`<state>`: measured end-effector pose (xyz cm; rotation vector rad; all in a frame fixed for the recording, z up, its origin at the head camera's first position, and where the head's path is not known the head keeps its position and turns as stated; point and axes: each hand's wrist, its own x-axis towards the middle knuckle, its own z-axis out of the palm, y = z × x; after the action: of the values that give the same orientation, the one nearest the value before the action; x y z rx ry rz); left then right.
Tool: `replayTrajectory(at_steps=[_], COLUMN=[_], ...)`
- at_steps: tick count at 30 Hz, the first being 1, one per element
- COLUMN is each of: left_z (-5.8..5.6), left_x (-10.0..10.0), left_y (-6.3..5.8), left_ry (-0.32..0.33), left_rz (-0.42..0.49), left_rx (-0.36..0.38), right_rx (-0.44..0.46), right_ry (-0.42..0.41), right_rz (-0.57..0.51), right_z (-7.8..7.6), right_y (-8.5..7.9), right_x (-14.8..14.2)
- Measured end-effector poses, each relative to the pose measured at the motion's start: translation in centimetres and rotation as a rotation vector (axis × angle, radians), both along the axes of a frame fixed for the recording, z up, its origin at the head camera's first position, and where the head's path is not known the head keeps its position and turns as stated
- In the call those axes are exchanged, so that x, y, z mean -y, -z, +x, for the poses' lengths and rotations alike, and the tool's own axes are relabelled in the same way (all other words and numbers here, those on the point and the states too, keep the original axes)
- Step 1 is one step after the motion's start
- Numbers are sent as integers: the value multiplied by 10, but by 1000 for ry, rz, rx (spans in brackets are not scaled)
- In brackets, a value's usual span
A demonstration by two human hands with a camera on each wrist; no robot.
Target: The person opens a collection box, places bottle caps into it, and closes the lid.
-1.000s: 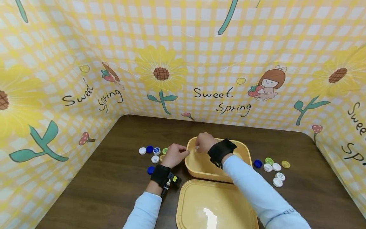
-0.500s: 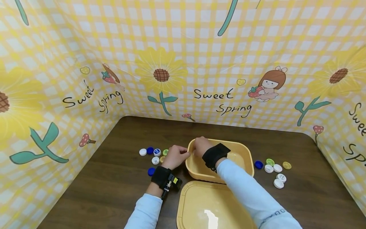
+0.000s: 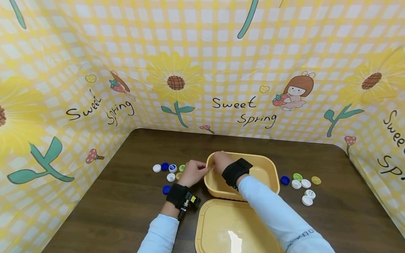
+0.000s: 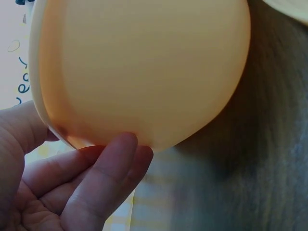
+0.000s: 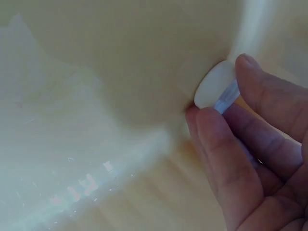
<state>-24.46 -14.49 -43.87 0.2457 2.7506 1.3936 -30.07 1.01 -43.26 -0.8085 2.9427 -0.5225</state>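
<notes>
Your right hand (image 3: pixel 222 162) pinches a round white plastic cap (image 5: pixel 214 86); left hand (image 3: pixel 191 173) touches an oblong yellow plastic box (image 3: pixel 261 175) at its left edge, grip unclear.

A yellow-checked cloth (image 3: pixel 202 45) printed with sunflowers (image 3: pixel 175 83) and lettering (image 3: pixel 234 103) hangs behind and on both sides of the brown table (image 3: pixel 104 207).
</notes>
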Motion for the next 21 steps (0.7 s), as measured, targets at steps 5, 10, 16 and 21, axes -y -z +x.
replayTrajectory(at_steps=[5,10,16,21], left_z=[1,0,0,2], left_x=[0,0,0,1], left_y=[-2,-2,-2,-2], left_ry=[8,4,-3,-2], left_rz=[7,4,11,11], left_rx=[-10,-12,-6,-8], right_rx=[-5,1,22,19], right_ry=[-2,2,6,0], right_rz=[-19,-24,-28,-26], right_z=[1,2,4,4], right_y=[0,-2,-2,-3], right_x=[-1,-2,-2,-2])
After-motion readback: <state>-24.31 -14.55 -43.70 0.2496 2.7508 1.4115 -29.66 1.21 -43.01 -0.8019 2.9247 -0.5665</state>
